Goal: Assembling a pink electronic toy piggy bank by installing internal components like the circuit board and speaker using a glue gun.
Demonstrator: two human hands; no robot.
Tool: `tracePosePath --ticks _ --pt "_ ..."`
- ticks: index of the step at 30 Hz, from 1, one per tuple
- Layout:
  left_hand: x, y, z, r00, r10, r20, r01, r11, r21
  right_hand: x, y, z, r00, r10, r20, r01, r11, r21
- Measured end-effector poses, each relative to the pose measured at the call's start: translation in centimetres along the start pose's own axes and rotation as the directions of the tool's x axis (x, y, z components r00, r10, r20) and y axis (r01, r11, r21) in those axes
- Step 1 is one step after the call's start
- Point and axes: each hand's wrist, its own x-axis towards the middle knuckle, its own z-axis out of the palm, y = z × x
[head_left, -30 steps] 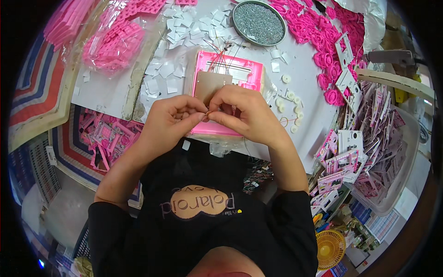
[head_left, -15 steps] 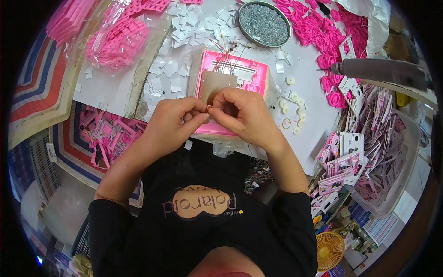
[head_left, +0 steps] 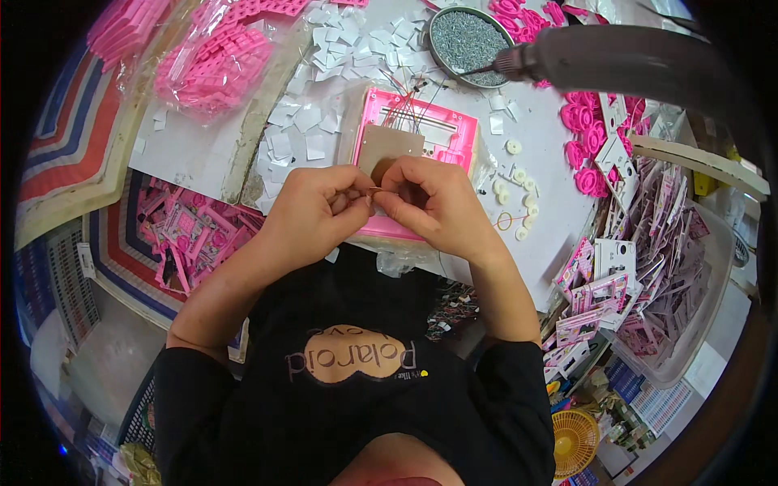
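Observation:
My left hand and my right hand meet over the near edge of a pink plastic housing. Their thumbs and forefingers are pinched together on a thin orange loop, partly covered by the fingertips. A brown board lies in the housing, and several thin wires rise from its far side. Right of the housing, small white plastic wheels are scattered on the table, next to another thin orange loop.
A grey electric screwdriver hangs above the far right, its tip over a round tin of screws. White paper pieces and bagged pink parts lie left. Pink parts and a bin of printed panels are right.
The hanging screwdriver has swung left and now overlaps the screw tin. Both hands remain pinched together on the loop, which shows less of its ring shape. The whole view has shifted slightly.

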Motion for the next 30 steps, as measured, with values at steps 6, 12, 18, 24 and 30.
tracePosePath --ticks 6,12,18,24,30 --pt "-0.4 1.2 -0.7 0.999 0.05 -0.005 -0.048 0.979 0.197 -0.2 0.1 -0.2 0.999 0.031 -0.033 -0.029 0.999 0.046" --pt "-0.4 0.7 -0.6 0.997 0.08 -0.008 -0.076 0.969 0.236 -0.3 0.4 0.1 0.998 -0.033 -0.049 0.037 0.996 0.076" --pt "-0.4 0.6 0.0 0.991 0.104 -0.079 -0.092 0.985 0.143 -0.2 0.8 0.3 0.998 -0.035 -0.056 0.04 0.995 0.087" --pt "-0.3 1.1 -0.3 0.994 0.095 -0.046 -0.084 0.977 0.194 -0.2 0.8 0.2 0.999 -0.017 -0.041 0.021 0.997 0.08" --pt "-0.1 0.9 -0.2 0.989 0.143 -0.039 -0.131 0.964 0.231 -0.1 0.9 0.3 0.998 -0.039 -0.04 0.041 0.996 0.076"
